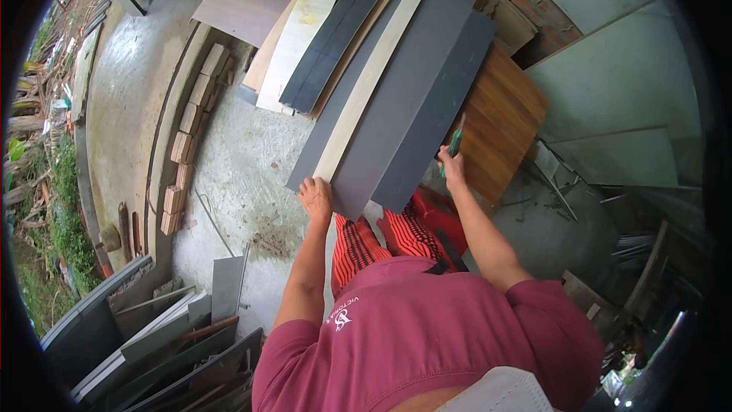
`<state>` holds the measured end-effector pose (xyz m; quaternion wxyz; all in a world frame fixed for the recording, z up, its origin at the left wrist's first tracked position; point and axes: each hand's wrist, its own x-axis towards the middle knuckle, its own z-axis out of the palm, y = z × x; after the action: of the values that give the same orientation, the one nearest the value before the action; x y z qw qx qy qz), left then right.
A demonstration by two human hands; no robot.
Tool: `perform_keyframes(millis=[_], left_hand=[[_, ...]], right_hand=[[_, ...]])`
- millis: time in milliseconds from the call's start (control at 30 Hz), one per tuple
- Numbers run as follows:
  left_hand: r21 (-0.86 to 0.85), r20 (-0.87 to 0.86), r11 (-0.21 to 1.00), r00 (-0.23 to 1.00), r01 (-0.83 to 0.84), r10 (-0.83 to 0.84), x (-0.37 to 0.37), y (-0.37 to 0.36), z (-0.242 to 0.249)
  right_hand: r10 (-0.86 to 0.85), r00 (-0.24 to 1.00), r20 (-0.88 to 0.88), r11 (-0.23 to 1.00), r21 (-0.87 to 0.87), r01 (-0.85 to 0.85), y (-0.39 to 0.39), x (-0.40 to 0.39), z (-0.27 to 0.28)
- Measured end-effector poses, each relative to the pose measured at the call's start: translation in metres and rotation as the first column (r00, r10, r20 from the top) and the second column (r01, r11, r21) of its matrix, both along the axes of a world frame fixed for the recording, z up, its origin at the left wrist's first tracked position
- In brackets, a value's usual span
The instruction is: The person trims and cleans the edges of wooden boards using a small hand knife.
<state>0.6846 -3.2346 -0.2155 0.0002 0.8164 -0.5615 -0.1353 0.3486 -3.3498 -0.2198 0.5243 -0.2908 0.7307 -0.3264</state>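
The left hand (316, 197) lies flat, fingers spread, on the near end of a pale wooden strip (374, 76) and the edge of the wide grey board (412, 99) beside it; its grip is apart and pressing down, not clamped on anything. The right hand (451, 166) is closed round a green pencil (456, 142), or possibly a slim marker, since the view is too small to tell, with the tip pointing up and away at the right edge of the dark grey board (446, 99).

The boards run long and narrow, their long axis leading away from the person and slanting up to the right. Their near ends stop just in front of the hands, so both hands work at the same short end, the left at the left side of the stack, the right at its right side. The right hand is the one nearer the dark board's edge.

The grey boards look smooth, matt and flat, like laminate panels with straight cut edges. The pale strip is bare light wood, thin and narrow. Under them on the right lies a brown wood-grain panel (499, 122), glossy, with warm streaks. Further off, a cream board (301, 38) and a black plank (335, 34) lie on the same slant. The concrete floor (244, 160) is rough and stained, with a row of bricks (191, 137) along its curb at the left.
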Motion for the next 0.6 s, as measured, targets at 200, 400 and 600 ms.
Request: perform_keyframes(millis=[200,400,600], left_hand=[[-0.095,-0.039,0.995,0.999,-0.028,0.025,0.004,-0.003,0.019],[0.105,-0.090,0.993,0.994,-0.050,0.059,0.016,-0.007,0.002],[-0.100,-0.527,0.994,0.844,0.054,-0.098,0.023,0.010,0.061]], right_hand=[[0.143,0.989,-0.044,0.988,0.069,-0.140,0.048,0.031,0.038],[0.259,0.964,-0.054,0.965,0.052,-0.257,0.069,0.050,0.063],[0.478,0.708,-0.519,0.804,-0.066,-0.591,0.071,0.081,0.090]])
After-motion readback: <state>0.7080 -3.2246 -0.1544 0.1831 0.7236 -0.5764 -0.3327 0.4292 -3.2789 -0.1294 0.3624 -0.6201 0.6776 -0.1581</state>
